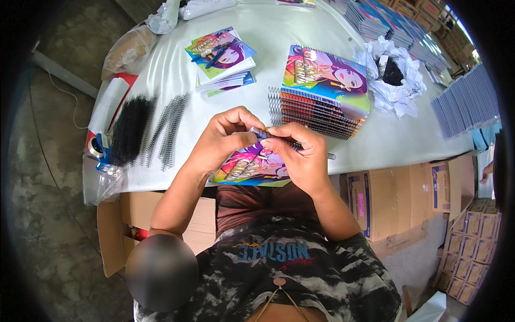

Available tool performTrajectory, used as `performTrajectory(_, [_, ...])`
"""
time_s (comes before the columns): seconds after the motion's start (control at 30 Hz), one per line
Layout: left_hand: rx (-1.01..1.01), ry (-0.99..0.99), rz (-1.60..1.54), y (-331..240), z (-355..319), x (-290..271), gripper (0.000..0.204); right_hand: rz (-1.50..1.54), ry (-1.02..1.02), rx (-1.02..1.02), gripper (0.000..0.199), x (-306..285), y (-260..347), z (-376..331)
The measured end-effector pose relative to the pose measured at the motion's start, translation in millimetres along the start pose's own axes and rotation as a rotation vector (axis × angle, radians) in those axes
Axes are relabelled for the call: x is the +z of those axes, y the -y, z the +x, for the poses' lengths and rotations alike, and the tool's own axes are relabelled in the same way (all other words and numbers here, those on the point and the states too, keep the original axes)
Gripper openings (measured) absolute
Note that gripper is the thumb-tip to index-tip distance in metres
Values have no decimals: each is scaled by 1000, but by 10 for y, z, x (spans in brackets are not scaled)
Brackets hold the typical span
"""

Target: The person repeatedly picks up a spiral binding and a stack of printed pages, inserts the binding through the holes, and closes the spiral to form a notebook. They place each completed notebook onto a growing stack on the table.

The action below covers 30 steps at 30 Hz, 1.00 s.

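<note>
One notebook (256, 166) between hands (224, 134), far edge pinched.

Soft daylight brightens the white desk (263, 29), leaving pale, glossy streaks of glare at its upper left. Harsh white light burns out the upper right edge. The concrete floor (59, 214) at left is dim. The left hand (221, 134) and right hand (304, 155) look fairly sharp. A round blur covers the lower left; fisheye distortion curves the desk's edges inside a black rim.
</note>
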<state>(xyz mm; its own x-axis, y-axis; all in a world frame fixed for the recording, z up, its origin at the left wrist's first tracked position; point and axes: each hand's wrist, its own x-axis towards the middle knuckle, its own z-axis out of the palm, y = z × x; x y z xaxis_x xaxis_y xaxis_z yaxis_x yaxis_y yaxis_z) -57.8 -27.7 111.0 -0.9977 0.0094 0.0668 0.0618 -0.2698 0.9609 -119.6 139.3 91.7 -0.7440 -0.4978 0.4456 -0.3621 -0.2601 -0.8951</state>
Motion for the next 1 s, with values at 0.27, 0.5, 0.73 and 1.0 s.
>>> performTrajectory(0.27, [17,-45,187,50,43,54,14,-154,-60,-98,16,24,-49,-42])
performTrajectory(0.5, [608,-555,993,-298,305,135,76,289,-761,-239,35,-516,165,303])
performTrajectory(0.73, [471,-614,554,81,1136,489,42,124,-985,-298,29,-856,-255,519])
performTrajectory(1.0, [454,-792,897,872,1319,265,29,-412,-830,-111,31,-1178,-966,304])
